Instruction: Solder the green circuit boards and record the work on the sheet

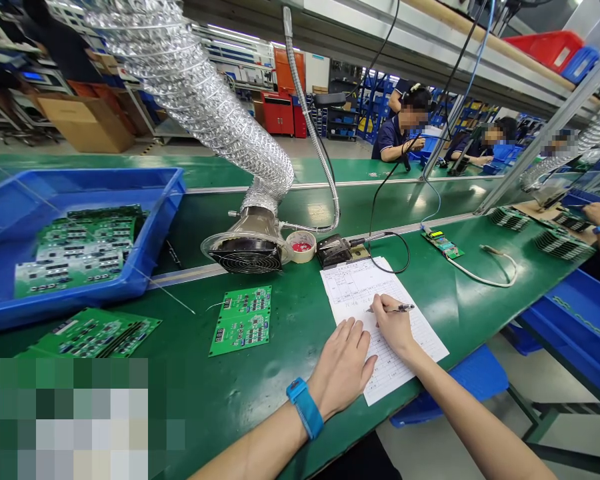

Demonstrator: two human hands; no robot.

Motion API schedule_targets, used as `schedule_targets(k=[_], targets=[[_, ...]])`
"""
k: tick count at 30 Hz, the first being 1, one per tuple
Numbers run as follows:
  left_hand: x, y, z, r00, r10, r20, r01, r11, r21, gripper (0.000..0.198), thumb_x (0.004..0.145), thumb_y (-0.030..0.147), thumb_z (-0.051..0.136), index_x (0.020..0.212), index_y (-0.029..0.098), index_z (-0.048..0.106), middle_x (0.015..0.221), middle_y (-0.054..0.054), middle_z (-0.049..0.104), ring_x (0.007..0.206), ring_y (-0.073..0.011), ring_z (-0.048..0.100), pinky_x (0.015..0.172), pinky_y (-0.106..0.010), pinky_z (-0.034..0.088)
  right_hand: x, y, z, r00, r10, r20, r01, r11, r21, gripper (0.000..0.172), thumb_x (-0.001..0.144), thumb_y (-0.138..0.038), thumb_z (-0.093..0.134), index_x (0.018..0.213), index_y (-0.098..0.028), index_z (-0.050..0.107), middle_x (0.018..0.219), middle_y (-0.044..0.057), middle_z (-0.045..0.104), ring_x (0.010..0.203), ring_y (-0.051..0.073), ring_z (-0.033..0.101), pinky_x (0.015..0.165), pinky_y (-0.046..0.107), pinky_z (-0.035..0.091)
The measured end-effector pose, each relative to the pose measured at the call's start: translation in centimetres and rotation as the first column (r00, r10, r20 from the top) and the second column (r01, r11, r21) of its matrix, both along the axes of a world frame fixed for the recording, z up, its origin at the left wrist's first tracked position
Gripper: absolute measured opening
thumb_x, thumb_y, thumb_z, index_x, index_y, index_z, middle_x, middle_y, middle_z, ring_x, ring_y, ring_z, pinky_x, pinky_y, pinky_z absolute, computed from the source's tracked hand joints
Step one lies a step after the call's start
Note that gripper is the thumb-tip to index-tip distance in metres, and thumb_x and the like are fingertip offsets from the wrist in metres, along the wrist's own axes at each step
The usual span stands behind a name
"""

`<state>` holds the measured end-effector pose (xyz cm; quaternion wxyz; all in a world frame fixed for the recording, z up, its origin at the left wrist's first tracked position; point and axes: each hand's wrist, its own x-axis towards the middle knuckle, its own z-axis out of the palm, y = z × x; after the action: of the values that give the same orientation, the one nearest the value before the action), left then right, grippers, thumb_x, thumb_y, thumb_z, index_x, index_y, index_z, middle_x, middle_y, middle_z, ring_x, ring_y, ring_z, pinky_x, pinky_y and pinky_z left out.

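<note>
A printed form with ruled rows and some handwriting lies on the green bench. My right hand grips a pen with its tip at the upper part of the sheet. Flat on the form's left edge and the bench rests my left hand, fingers stretched out, a blue wrist strap behind it. To the left of that hand is a green circuit board panel with two small displays. More circuit boards lie stacked farther left.
A blue bin holds several circuit boards at the left. Behind the form stand a fume extractor fan, a tape roll and a black device. A small wired board lies right. Co-workers sit across the bench.
</note>
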<state>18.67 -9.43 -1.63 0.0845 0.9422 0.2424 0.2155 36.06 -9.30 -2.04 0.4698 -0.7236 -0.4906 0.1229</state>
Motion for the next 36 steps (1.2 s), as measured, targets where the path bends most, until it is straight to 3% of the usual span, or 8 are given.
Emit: schedule_targets(k=[10, 19, 25, 36], targets=[[-0.05, 0.06, -0.11, 1.000, -0.005, 0.002, 0.005, 1.000, 0.009, 0.036, 0.095, 0.033, 0.053, 0.122, 0.010, 0.059, 0.132, -0.018, 0.059, 0.130, -0.0351, 0.052, 0.111, -0.050, 0.044, 0.02, 0.02, -0.17, 1.000, -0.014, -0.011, 0.015, 0.999, 0.029, 0.046, 0.098, -0.045, 0.043, 0.058, -0.021, 0.041, 0.050, -0.004, 0.042, 0.047, 0.012, 0.040, 0.051, 0.028, 0.031], [-0.04, 0.08, -0.03, 1.000, -0.007, 0.001, 0.007, 0.999, 0.034, 0.034, 0.095, 0.033, 0.052, 0.121, 0.011, 0.058, 0.132, -0.018, 0.060, 0.129, -0.0349, 0.053, 0.109, -0.051, 0.046, 0.72, -0.68, 0.19, 0.996, -0.053, -0.065, 0.055, 0.998, 0.026, 0.048, 0.100, -0.048, 0.043, 0.060, -0.020, 0.050, 0.051, -0.003, 0.051, 0.046, 0.014, 0.050, 0.054, 0.028, 0.039], [-0.04, 0.17, -0.09, 0.999, -0.019, 0.029, 0.018, 0.999, 0.028, 0.035, 0.095, 0.033, 0.053, 0.121, 0.010, 0.057, 0.131, -0.020, 0.060, 0.129, -0.0354, 0.054, 0.108, -0.052, 0.046, 0.72, -0.68, 0.45, 0.997, -0.026, -0.071, 0.027, 1.000, 0.014, 0.047, 0.099, -0.050, 0.045, 0.063, -0.020, 0.054, 0.050, -0.003, 0.049, 0.047, 0.015, 0.049, 0.053, 0.029, 0.037], [-0.11, 0.14, 0.03, 1.000, -0.015, -0.007, 0.015, 0.999, 0.052, 0.036, 0.096, 0.033, 0.051, 0.122, 0.010, 0.058, 0.132, -0.019, 0.060, 0.129, -0.0350, 0.053, 0.108, -0.051, 0.046, 0.72, -0.47, 0.37, 1.000, -0.016, -0.009, 0.016, 1.000, 0.004, 0.050, 0.099, -0.051, 0.044, 0.059, -0.021, 0.046, 0.052, -0.002, 0.047, 0.053, 0.015, 0.049, 0.058, 0.028, 0.039]])
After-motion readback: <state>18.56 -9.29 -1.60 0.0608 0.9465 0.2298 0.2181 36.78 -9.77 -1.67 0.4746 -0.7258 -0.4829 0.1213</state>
